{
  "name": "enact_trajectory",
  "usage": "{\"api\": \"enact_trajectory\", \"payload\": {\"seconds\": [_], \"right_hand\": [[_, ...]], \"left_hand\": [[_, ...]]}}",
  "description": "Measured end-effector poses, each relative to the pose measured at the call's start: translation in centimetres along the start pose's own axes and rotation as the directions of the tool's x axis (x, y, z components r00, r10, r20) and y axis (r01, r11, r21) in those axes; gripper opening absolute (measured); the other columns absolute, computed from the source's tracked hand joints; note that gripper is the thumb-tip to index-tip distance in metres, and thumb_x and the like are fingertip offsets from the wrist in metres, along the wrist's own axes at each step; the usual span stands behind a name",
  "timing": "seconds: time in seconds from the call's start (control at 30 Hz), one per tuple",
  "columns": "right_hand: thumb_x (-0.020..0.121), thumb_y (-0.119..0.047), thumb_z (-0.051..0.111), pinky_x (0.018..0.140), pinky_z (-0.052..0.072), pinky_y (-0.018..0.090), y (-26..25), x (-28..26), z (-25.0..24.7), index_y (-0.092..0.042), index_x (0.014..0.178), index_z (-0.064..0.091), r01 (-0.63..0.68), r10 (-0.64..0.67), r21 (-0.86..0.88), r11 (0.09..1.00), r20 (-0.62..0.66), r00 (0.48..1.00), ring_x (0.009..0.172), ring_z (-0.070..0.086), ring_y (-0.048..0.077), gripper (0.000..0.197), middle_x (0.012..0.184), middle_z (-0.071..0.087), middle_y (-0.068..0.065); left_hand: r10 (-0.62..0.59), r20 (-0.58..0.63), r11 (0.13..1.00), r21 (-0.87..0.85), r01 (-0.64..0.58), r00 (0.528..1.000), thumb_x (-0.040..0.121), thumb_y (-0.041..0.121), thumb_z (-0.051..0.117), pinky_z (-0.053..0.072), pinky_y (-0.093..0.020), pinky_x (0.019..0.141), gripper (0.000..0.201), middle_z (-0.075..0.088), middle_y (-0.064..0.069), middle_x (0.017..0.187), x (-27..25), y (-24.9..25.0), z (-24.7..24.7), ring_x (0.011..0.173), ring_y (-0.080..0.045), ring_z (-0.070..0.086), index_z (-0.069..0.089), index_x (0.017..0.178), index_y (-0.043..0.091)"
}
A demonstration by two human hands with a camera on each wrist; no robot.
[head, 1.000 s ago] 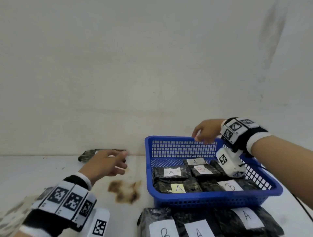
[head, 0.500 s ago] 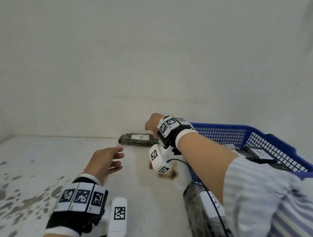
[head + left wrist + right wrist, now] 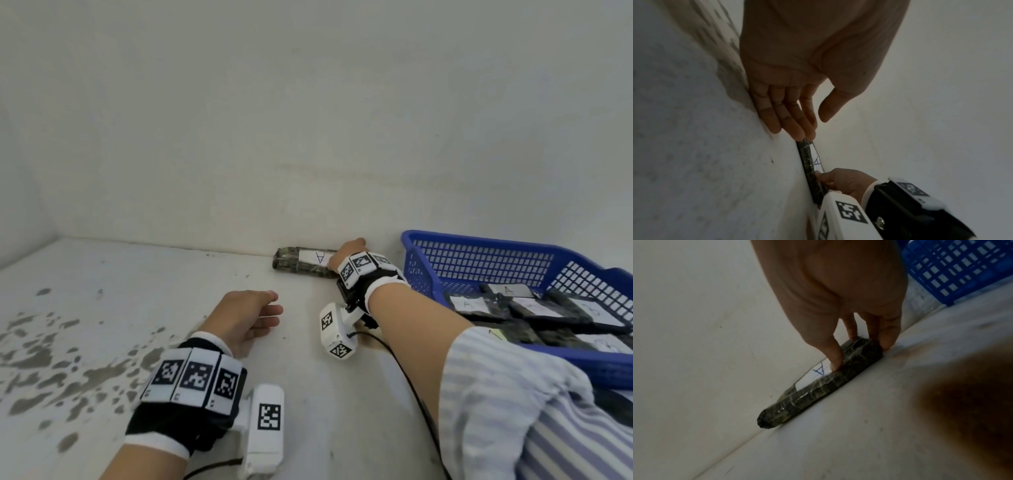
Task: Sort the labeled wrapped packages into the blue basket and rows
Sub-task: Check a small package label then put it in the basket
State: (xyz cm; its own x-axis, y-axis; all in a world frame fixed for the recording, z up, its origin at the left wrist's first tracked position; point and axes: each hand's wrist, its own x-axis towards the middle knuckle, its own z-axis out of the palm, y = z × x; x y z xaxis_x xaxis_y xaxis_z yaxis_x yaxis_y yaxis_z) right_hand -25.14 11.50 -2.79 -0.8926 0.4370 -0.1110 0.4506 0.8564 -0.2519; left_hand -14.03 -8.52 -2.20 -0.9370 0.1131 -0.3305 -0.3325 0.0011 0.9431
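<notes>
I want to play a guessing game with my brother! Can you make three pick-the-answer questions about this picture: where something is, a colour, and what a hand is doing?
1. Where does the dark plastic-wrapped package with the white A label lie?
A. in the basket
B. on the floor against the wall
C. in the left hand

2. What colour is the plastic mesh basket?
A. red
B. green
C. blue

3. What is the left hand doing?
A. holding nothing, fingers relaxed
B. gripping a package
C. lifting the basket

Answers:
1 B, its long side runs along the foot of the wall.
2 C, its mesh walls are blue.
3 A, only the right hand has a grip on the package.
</notes>
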Motion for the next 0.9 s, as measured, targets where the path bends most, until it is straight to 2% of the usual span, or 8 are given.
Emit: {"api": "enact_trajectory", "payload": {"seconds": [0.13,0.27,0.33,0.43,0.57,0.63,0.7,0.9], "right_hand": [[0.099,-0.034,0.053,0.095,0.049,0.031,0.4,-2.3,-1.4,-0.007,0.134,0.054,0.058,-0.058,0.035,0.998,-0.019,0.998,0.118,0.058,0.028,0.045,0.106,0.055,0.011],[0.093,-0.018,0.068,0.054,0.034,0.015,1.2,-3.7,-2.8,-0.005,0.132,0.058,0.115,-0.120,0.070,0.991,0.070,0.990,0.125,0.057,0.028,0.043,0.134,0.059,0.012],[0.092,-0.022,0.068,0.054,0.041,0.015,1.9,-3.3,-3.3,-0.007,0.112,0.068,0.105,-0.108,0.036,0.994,0.093,0.990,0.103,0.066,0.024,0.025,0.125,0.066,0.006],[0.085,-0.024,0.069,0.079,0.058,0.033,1.7,-3.0,-4.2,-0.014,0.070,0.063,0.138,-0.136,-0.017,0.990,0.092,0.986,0.077,0.070,0.024,0.019,0.096,0.077,0.007],[0.093,-0.016,0.064,0.053,0.050,0.023,2.6,-5.9,-9.5,-0.012,0.073,0.052,0.212,-0.220,0.242,0.947,0.007,0.975,0.059,0.063,0.015,0.024,0.047,0.061,-0.001],[0.090,-0.012,0.069,0.046,0.050,0.018,4.0,-8.3,-12.8,-0.012,0.085,0.059,0.217,-0.231,0.460,0.861,-0.028,0.973,0.052,0.063,0.007,0.012,0.066,0.067,0.001],[0.091,-0.010,0.069,0.055,0.054,0.021,5.6,-10.9,-15.7,-0.002,0.109,0.064,0.260,-0.262,0.518,0.815,-0.071,0.962,0.064,0.064,0.013,0.020,0.090,0.066,0.009],[0.096,-0.006,0.061,0.058,0.054,0.021,12.5,-20.6,-21.0,-0.001,0.120,0.062,0.389,-0.414,0.693,0.606,-0.143,0.899,0.071,0.066,0.017,0.025,0.098,0.070,0.013]], "left_hand": [[0.000,0.002,0.999,0.046,0.000,1.000,0.098,0.013,0.053,0.047,-0.027,0.067,0.013,0.066,-0.008,0.078,0.3,-0.3,0.0,0.067,-0.018,0.058,0.060,0.088,0.007],[0.001,0.002,0.998,0.061,-0.001,1.000,0.099,0.011,0.051,0.046,-0.026,0.066,0.017,0.064,-0.009,0.078,0.4,-0.4,0.0,0.066,-0.018,0.058,0.059,0.085,0.006],[0.001,0.002,0.998,0.069,-0.001,1.000,0.099,0.010,0.050,0.046,-0.026,0.064,0.017,0.064,-0.009,0.078,0.3,-0.4,0.0,0.065,-0.018,0.057,0.058,0.085,0.005],[0.002,0.017,0.998,0.065,-0.003,1.000,0.099,0.011,0.050,0.046,-0.027,0.065,0.017,0.064,-0.010,0.079,0.1,-0.4,-0.2,0.067,-0.019,0.057,0.059,0.086,0.005],[-0.018,0.010,0.999,0.047,0.017,1.000,0.100,0.018,0.051,0.047,-0.030,0.067,0.017,0.066,-0.011,0.084,-0.8,0.1,-0.6,0.071,-0.022,0.059,0.059,0.100,0.004],[0.003,-0.013,0.998,0.056,-0.002,1.000,0.099,0.023,0.054,0.048,-0.032,0.068,0.020,0.068,-0.010,0.091,-1.9,1.1,-0.4,0.076,-0.023,0.060,0.061,0.106,0.006],[0.065,0.003,0.997,0.033,-0.065,0.998,0.097,0.030,0.056,0.052,-0.035,0.072,0.026,0.069,-0.010,0.100,-3.7,2.5,0.1,0.083,-0.024,0.063,0.062,0.110,0.008],[0.383,0.237,0.924,-0.100,-0.370,0.893,0.093,0.045,0.053,0.058,-0.043,0.082,0.044,0.068,-0.019,0.111,-12.1,7.6,4.3,0.097,-0.033,0.070,0.048,0.131,0.021]]}}
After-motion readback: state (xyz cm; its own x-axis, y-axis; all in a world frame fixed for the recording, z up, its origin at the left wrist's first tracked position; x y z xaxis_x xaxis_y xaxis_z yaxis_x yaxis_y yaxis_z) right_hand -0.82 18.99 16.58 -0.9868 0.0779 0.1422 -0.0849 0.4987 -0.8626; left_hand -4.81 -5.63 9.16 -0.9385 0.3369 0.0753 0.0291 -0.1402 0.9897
